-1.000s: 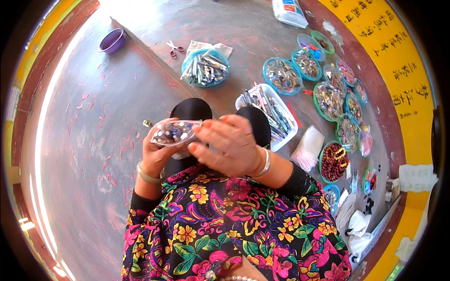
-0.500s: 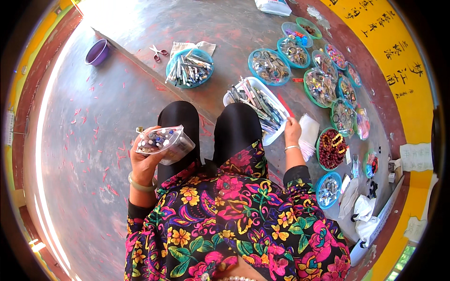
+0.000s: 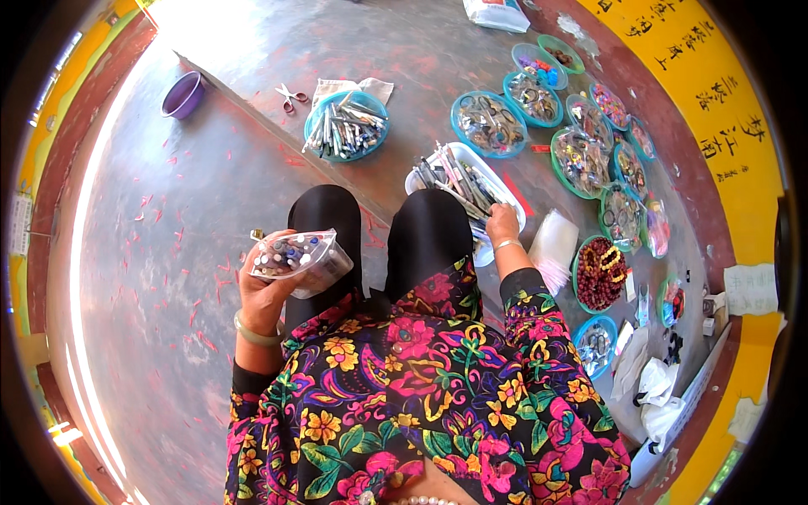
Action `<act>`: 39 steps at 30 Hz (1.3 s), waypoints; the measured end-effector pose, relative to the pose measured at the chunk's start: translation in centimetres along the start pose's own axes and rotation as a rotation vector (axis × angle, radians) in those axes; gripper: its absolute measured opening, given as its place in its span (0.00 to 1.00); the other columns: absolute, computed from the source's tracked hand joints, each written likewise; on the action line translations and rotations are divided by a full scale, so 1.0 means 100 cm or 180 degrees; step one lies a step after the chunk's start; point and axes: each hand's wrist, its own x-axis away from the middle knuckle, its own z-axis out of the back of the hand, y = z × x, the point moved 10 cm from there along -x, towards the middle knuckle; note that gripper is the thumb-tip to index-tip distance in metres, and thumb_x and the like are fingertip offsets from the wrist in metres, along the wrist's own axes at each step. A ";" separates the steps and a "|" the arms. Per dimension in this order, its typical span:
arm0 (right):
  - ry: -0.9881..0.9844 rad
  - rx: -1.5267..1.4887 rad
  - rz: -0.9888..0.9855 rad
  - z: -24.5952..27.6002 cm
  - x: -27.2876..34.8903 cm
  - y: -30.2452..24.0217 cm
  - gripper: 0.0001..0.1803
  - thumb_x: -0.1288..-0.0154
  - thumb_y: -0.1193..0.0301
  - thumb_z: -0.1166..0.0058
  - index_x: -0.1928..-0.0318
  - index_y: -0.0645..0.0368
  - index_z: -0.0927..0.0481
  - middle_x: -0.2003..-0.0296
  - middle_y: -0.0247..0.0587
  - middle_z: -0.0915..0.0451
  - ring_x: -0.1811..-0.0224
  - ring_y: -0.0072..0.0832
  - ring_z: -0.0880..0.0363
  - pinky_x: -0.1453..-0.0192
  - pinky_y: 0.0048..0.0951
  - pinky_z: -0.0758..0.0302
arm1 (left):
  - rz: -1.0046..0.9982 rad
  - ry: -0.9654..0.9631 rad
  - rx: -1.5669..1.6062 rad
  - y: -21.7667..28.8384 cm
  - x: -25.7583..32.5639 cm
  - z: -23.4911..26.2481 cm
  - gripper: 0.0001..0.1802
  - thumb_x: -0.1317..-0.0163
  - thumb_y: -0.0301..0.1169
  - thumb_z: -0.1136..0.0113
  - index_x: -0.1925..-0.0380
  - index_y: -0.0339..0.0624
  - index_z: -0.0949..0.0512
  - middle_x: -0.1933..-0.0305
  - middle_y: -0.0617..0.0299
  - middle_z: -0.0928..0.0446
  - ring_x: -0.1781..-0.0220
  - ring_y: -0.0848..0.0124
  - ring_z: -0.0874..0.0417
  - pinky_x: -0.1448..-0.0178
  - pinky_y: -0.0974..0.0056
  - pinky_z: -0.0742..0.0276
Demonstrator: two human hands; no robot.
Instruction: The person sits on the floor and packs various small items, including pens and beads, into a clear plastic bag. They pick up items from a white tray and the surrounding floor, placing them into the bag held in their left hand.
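**Seated person holds a bag of beads, other hand at a white tray**

Seen from above, a person in a bright floral top and black trousers sits on a grey concrete floor. The left hand is raised over the left knee, fingers closed around a clear plastic bag of beads, which tilts slightly and rests against the palm. The right hand reaches forward past the right knee to the near edge of a white oblong tray holding long thin tools. Whether its fingers pinch anything cannot be told; they are curled down at the tray's rim.

A raised step edge runs diagonally across the floor from the upper left toward the knees. Beyond it stand a round teal basket of pens and tools, red-handled scissors and a purple bowl near the far left edge.

To the right, many round blue and green trays of small parts crowd in a curve along the red and yellow wall border, some touching each other. A green dish of dark red beads lies just beside the right elbow, with a white brush-like bundle between it and the white tray.

The floor to the person's left is open, strewn only with small red scraps.
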 end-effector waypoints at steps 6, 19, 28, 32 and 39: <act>0.0420 -0.0695 -0.0079 0.027 -0.005 0.004 0.08 0.49 0.71 0.44 0.66 0.56 0.21 0.64 0.48 0.20 0.61 0.44 0.21 0.56 0.38 0.25 | -0.0002 -0.0025 0.0099 -0.001 0.000 0.001 0.28 0.51 0.20 0.36 0.47 0.27 0.32 0.51 0.52 0.23 0.51 0.67 0.21 0.45 0.64 0.25; -0.0571 -0.6415 -0.0325 0.130 0.031 -0.099 0.05 0.37 0.75 0.46 0.60 0.57 0.24 0.64 0.42 0.19 0.62 0.29 0.20 0.64 0.21 0.22 | 0.0086 -0.0140 0.0225 -0.003 0.002 -0.002 0.29 0.50 0.18 0.36 0.46 0.27 0.32 0.50 0.53 0.24 0.49 0.67 0.22 0.44 0.63 0.26; -0.0904 -0.6455 0.0030 0.164 0.047 -0.165 0.23 0.37 0.73 0.45 0.41 0.55 0.33 0.69 0.41 0.21 0.67 0.29 0.20 0.67 0.21 0.24 | 0.0050 -0.0320 0.0336 0.000 0.004 -0.006 0.29 0.51 0.15 0.38 0.46 0.29 0.32 0.49 0.56 0.25 0.48 0.69 0.23 0.43 0.64 0.27; -0.1513 -0.5836 -0.0194 0.150 0.067 -0.190 0.21 0.33 0.72 0.51 0.39 0.55 0.33 0.73 0.38 0.23 0.79 0.23 0.25 0.74 0.20 0.28 | 0.0121 -0.0296 0.0270 0.001 0.006 -0.004 0.29 0.52 0.15 0.37 0.47 0.30 0.31 0.50 0.57 0.24 0.50 0.72 0.23 0.44 0.66 0.27; -0.2590 -0.6237 -0.0337 0.144 0.098 -0.221 0.13 0.36 0.79 0.54 0.51 0.65 0.24 0.61 0.44 0.23 0.64 0.28 0.22 0.60 0.24 0.23 | 0.0051 -0.0422 0.0407 0.001 0.006 -0.003 0.30 0.52 0.16 0.35 0.46 0.32 0.31 0.49 0.57 0.24 0.48 0.70 0.23 0.43 0.64 0.27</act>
